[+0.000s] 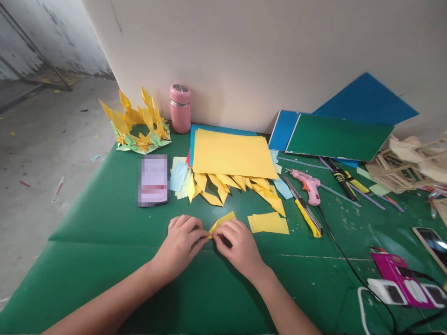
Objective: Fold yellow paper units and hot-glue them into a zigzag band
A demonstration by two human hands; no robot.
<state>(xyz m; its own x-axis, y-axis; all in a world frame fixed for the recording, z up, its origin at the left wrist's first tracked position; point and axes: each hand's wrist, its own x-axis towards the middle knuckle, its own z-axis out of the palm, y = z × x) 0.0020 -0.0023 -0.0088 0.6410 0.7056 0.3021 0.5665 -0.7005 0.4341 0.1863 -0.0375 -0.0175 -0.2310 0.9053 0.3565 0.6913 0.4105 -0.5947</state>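
Hands together at the near middle of the green table (104, 223) — left hand (181, 242) and right hand (237, 246) both pinch a small yellow paper piece (221, 221), fingertips meeting on its lower edge, the piece's tip poking up behind them. Just right lies a flat yellow rectangle (268, 223); folded yellow pieces (230, 184) fan out beyond, under a yellow sheet stack (232, 153). Utility knife (305, 211) and pink glue gun (309, 186) sit near the right hand. Risk, judged — a slipping pinch could skew the crease; a wide wrist sweep could knock the knife.
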